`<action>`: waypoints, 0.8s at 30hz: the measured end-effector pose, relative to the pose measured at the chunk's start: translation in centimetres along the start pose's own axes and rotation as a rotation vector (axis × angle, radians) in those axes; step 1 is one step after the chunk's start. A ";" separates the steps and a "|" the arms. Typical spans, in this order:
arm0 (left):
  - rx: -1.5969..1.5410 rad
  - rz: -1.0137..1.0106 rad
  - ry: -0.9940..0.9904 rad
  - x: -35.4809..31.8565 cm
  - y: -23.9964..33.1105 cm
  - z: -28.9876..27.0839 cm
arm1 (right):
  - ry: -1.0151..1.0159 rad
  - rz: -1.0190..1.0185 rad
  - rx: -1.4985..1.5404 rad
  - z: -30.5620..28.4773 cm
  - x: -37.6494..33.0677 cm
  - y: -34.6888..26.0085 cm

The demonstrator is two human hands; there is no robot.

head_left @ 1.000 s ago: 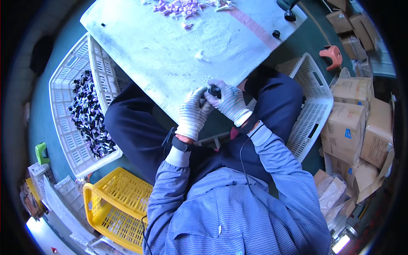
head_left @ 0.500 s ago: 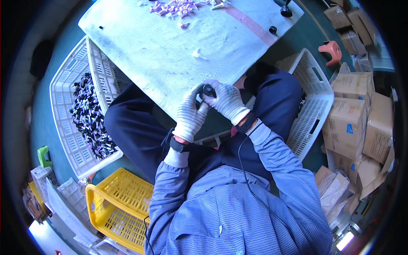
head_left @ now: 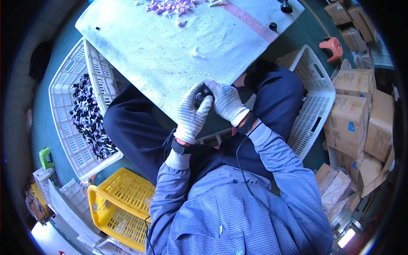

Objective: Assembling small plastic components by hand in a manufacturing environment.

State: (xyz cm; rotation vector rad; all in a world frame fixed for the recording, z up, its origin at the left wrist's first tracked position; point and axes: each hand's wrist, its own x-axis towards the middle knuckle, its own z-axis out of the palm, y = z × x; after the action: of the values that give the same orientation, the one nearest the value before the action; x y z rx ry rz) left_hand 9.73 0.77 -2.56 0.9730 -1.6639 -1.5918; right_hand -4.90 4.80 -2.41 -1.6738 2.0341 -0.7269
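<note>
Both gloved hands meet at the near edge of a white padded board that rests over my lap. My left hand and my right hand pinch the same small black part between their fingertips. A loose white piece lies on the board just beyond the hands. A heap of small purple parts sits at the board's far edge. Two black round parts lie at the far right of the board.
A white crate on my left holds several black and purple parts. Another white crate stands to my right, a yellow one at lower left. Cardboard boxes are stacked on the right, with an orange stool beyond.
The hands stay together on the small black part; they have shifted slightly toward the board's edge in the picture as the head moved.
</note>
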 end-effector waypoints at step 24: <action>0.546 0.160 -0.026 1.4 -0.7 0.5 | 0.056 0.100 0.176 -1.1 -0.5 0.0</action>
State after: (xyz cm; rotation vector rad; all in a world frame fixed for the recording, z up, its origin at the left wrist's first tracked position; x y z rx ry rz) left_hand 8.64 -0.12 -3.35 1.0436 -2.1917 -1.0653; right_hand -5.52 5.44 -1.56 -1.4587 2.0111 -0.8993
